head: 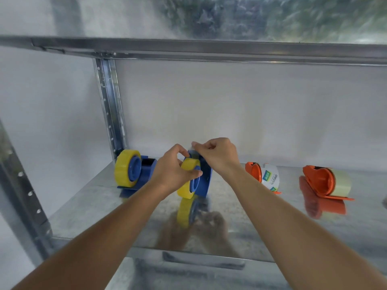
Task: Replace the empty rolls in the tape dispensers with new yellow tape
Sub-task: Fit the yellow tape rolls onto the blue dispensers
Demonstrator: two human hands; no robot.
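A blue tape dispenser with a yellow tape roll on its hub is held above the metal shelf. My left hand grips the roll and hub from the left. My right hand pinches something thin at the dispenser's top, likely the tape end. A second blue dispenser carrying a yellow roll stands at the back left.
Two orange dispensers stand to the right: one with a white labelled roll, one with a pale clear roll. A shelf upright rises at the back left, and an upper shelf beam crosses overhead.
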